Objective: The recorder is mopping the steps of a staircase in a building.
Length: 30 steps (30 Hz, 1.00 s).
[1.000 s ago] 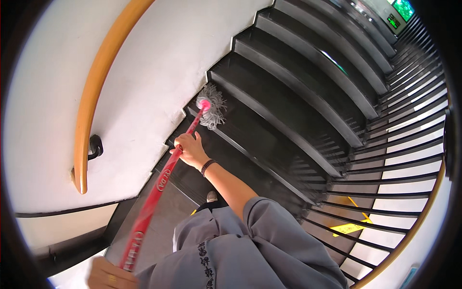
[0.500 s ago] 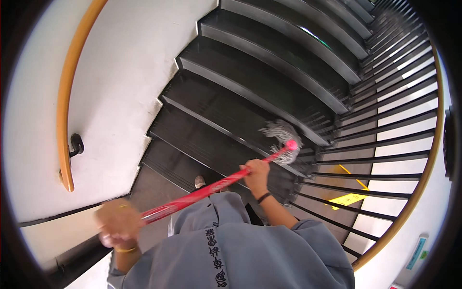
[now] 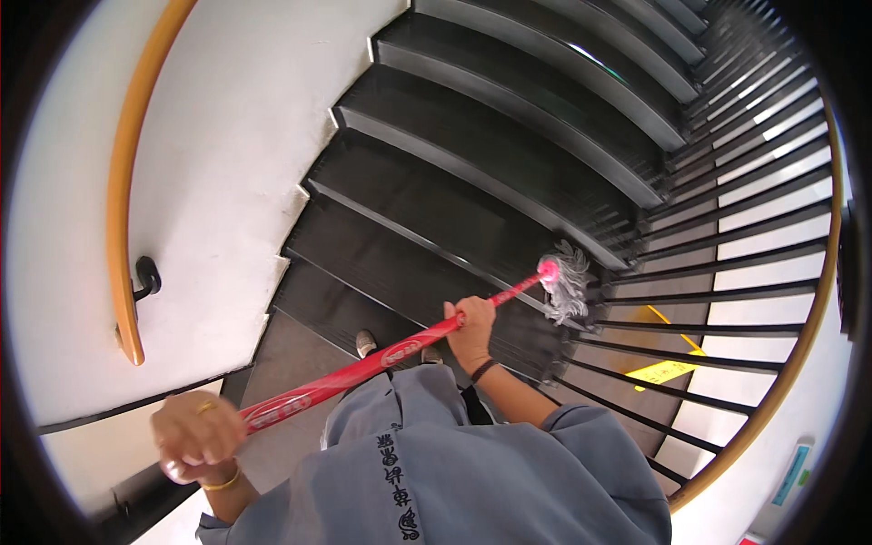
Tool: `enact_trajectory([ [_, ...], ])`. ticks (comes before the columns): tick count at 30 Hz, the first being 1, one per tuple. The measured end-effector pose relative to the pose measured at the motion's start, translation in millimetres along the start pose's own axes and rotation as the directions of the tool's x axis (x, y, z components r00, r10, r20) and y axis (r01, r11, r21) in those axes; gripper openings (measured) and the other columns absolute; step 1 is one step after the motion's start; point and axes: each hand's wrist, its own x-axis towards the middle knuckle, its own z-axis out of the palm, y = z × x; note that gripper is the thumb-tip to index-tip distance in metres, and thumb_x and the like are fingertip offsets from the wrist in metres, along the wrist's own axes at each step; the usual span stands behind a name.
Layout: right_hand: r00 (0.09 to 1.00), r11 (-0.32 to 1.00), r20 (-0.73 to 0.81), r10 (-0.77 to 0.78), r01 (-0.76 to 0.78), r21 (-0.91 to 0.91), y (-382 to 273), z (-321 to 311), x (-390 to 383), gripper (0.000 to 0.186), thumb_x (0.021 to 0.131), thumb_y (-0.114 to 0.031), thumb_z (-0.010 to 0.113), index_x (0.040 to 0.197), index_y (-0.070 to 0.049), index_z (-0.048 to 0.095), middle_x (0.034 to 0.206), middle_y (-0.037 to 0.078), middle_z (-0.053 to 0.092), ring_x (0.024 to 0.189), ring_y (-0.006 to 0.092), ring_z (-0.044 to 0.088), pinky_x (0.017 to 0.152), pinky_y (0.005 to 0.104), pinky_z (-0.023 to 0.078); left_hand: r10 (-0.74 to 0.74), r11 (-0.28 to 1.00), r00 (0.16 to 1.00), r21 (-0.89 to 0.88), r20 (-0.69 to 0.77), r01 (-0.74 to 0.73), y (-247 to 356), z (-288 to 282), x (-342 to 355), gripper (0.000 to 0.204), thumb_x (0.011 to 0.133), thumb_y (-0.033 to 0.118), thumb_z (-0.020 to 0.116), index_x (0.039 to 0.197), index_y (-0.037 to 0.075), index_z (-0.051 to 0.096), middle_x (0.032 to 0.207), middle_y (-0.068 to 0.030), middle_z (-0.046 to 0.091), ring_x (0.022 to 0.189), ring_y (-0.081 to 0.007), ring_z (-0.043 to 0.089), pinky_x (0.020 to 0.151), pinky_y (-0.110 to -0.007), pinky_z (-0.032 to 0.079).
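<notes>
A string mop with a red handle (image 3: 363, 365) slants across in front of me, from lower left up to the right. Around the handle's top end is my left hand (image 3: 202, 436), closed, slightly blurred and wearing a gold-coloured ring and bracelet. Farther down the handle my right hand (image 3: 470, 334) is wrapped, with a dark band at its wrist. Past a pink joint, the grey string mop head (image 3: 568, 282) rests on a dark stair tread (image 3: 409, 204), at its right end near the railing bars.
Dark curved stairs (image 3: 509, 118) rise ahead. At the left a wooden handrail (image 3: 127, 182) is fixed to the white wall (image 3: 245, 136). Black bars (image 3: 708, 300) under a wooden rail (image 3: 813, 318) border the right. Beyond them stands a yellow floor sign (image 3: 668, 371). My shoes (image 3: 365, 343) are below the handle.
The mop head has swung right, toward the railing, and its strings now trail on the right of the joint. Both hands have shifted slightly left, still gripping the handle.
</notes>
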Motion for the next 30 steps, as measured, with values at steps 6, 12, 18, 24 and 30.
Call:
enact_trajectory([
  [6, 0.966, 0.918, 0.012, -0.259, 0.242, 0.314, -133.6, 94.3, 37.0, 0.026, 0.073, -0.013, 0.072, 0.073, -0.012, 0.046, 0.071, 0.004, 0.048, 0.073, 0.0278, 0.052, 0.087, 0.0486, 0.037, 0.280, 0.947, 0.958, 0.146, 0.061, -0.286, 106.6, -61.9, -29.7, 0.045, 0.088, 0.022, 0.057, 0.049, 0.018, 0.036, 0.037, 0.0033, 0.043, 0.030, -0.0068, 0.043, 0.038, -0.023, 0.047],
  [12, 0.848, 0.754, 0.135, -0.513, 0.370, 0.543, -220.3, 217.0, 84.5, 0.023, 0.076, -0.017, 0.071, 0.075, -0.012, 0.048, 0.078, 0.004, 0.051, 0.083, 0.0265, 0.054, 0.090, 0.0502, 0.034, 0.437, 0.791, 0.896, 0.507, -0.080, -0.341, 105.4, -53.6, -22.1, 0.036, 0.087, 0.022, 0.053, 0.056, 0.011, 0.039, 0.044, -0.0007, 0.044, 0.037, -0.0129, 0.042, 0.037, -0.028, 0.037],
  [18, 0.793, 0.735, 0.201, -0.575, 0.393, 0.553, -283.4, 269.5, 93.5, 0.015, 0.076, -0.019, 0.068, 0.078, -0.013, 0.055, 0.082, 0.003, 0.054, 0.093, 0.0236, 0.054, 0.092, 0.0484, 0.031, 0.477, 0.646, 0.877, 0.697, -0.052, -0.310, 112.3, -82.0, -32.6, 0.039, 0.090, 0.027, 0.047, 0.056, 0.010, 0.037, 0.043, -0.0008, 0.040, 0.035, -0.0129, 0.038, 0.035, -0.029, 0.034],
  [24, 0.702, 0.778, 0.379, -0.603, 0.412, 0.475, -278.7, 218.1, 55.7, 0.011, 0.073, -0.016, 0.065, 0.073, -0.014, 0.054, 0.077, 0.003, 0.055, 0.086, 0.0230, 0.055, 0.088, 0.0449, 0.034, 0.482, 0.795, 0.864, 0.488, -0.145, -0.361, 163.0, -123.3, -59.7, 0.041, 0.091, 0.031, 0.046, 0.056, 0.011, 0.038, 0.045, 0.0000, 0.042, 0.036, -0.0124, 0.039, 0.038, -0.027, 0.034],
  [30, 0.768, 0.860, 0.407, -0.495, 0.368, 0.353, -213.4, 136.7, 12.3, 0.014, 0.073, -0.018, 0.067, 0.071, -0.014, 0.054, 0.072, 0.003, 0.053, 0.080, 0.0242, 0.054, 0.086, 0.0430, 0.036, 0.669, 0.743, 0.132, 0.654, -0.732, -0.141, 151.0, -131.4, -101.7, 0.041, 0.098, 0.027, 0.040, 0.059, 0.017, 0.041, 0.053, 0.0002, 0.049, 0.048, -0.0098, 0.054, 0.052, -0.021, 0.050],
])
